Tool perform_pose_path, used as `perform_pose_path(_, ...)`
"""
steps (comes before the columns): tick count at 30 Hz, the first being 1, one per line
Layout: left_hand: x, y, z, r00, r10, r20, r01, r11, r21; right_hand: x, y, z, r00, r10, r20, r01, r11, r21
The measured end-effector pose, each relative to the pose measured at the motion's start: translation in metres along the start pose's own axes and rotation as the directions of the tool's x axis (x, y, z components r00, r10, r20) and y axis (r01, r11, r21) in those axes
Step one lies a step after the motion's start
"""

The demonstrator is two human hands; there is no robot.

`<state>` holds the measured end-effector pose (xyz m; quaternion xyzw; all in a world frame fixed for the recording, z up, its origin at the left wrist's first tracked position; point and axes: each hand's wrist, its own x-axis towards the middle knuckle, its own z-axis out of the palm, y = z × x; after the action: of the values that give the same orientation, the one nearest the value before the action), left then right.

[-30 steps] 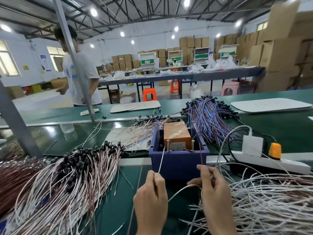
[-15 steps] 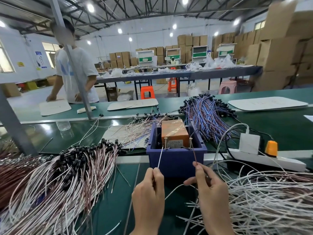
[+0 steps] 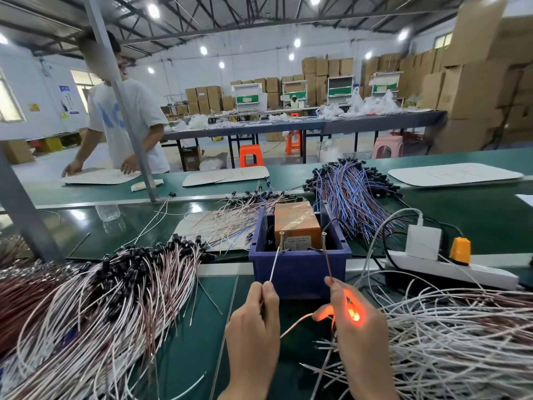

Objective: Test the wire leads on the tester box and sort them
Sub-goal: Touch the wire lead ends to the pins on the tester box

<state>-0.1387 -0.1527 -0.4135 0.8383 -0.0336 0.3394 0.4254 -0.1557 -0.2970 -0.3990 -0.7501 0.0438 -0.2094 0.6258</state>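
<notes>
Head view: the left hand (image 3: 253, 321) pinches a thin white lead end (image 3: 274, 264) between thumb and forefinger, and the lead's tip reaches up to the left brass screw (image 3: 281, 236). The right hand (image 3: 354, 324) pinches a thin brown lead end (image 3: 327, 262) in the same way, and it runs up to the right brass screw (image 3: 324, 236). A small orange glow (image 3: 356, 316) shines among the right hand's curled fingers. A pale stretch of wire (image 3: 297, 321) crosses the gap between the two hands.

Both screws stand upright at the near rim of a dark blue plastic bin (image 3: 300, 272) just beyond the hands. Inside it sits an orange tape-wrapped box (image 3: 295, 223).

To the near left, a big heap of white-and-brown leads with black caps (image 3: 115, 287) spreads over the shiny green surface (image 3: 187, 333). To the near right lies a tangled heap of white leads (image 3: 450, 347). Behind the bin on the right is a bundle of blue-and-brown leads (image 3: 352, 197); behind it on the left, a looser scatter of leads (image 3: 227, 223) rests on a pale sheet.

Right of the bin, a white power strip (image 3: 476, 274) carries a white adapter (image 3: 423, 241) and an orange plug (image 3: 460, 251).

Far left, a person in a white T-shirt (image 3: 127, 122) leans with both hands on a pale board across the surface.
</notes>
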Motion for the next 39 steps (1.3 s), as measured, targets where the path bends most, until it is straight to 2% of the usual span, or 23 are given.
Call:
perform_pose_path(17,0.0,0.001,0.001,1.0,-0.01,0.004,0.01,1.0,-0.002,0.001,0.001,0.0,1.0,-0.009,0.003,0.01,1.0,-0.023)
perform_pose_path(19,0.001,0.0,0.001,0.999,-0.048,-0.008,0.048,0.998,-0.028,0.001,0.001,0.001,1.0,0.005,0.0,-0.005,1.0,0.015)
perform_pose_path(21,0.002,-0.001,0.001,0.987,-0.155,-0.037,0.15,0.982,-0.119,0.001,0.001,0.0,1.0,0.015,0.002,-0.015,0.998,0.056)
perform_pose_path(24,0.011,-0.008,-0.002,0.915,-0.393,-0.096,0.353,0.891,-0.285,-0.001,0.0,0.0,1.0,0.013,0.01,-0.014,0.997,0.073)
perform_pose_path(27,0.017,-0.016,-0.006,0.837,-0.53,-0.133,0.456,0.811,-0.366,-0.002,-0.002,-0.001,1.0,0.02,0.019,-0.022,0.996,0.086)
perform_pose_path(31,0.018,-0.013,-0.005,0.83,-0.538,-0.145,0.459,0.808,-0.37,-0.004,-0.005,-0.003,1.0,0.025,0.005,-0.025,0.993,0.118)
perform_pose_path(35,0.02,-0.014,-0.007,0.823,-0.547,-0.156,0.462,0.803,-0.376,-0.006,-0.013,-0.008,0.997,0.036,-0.074,-0.022,0.984,0.178)
perform_pose_path(39,0.022,-0.016,-0.009,0.82,-0.551,-0.152,0.469,0.801,-0.372,0.007,-0.034,-0.029,0.986,0.093,-0.141,-0.034,0.928,0.372)
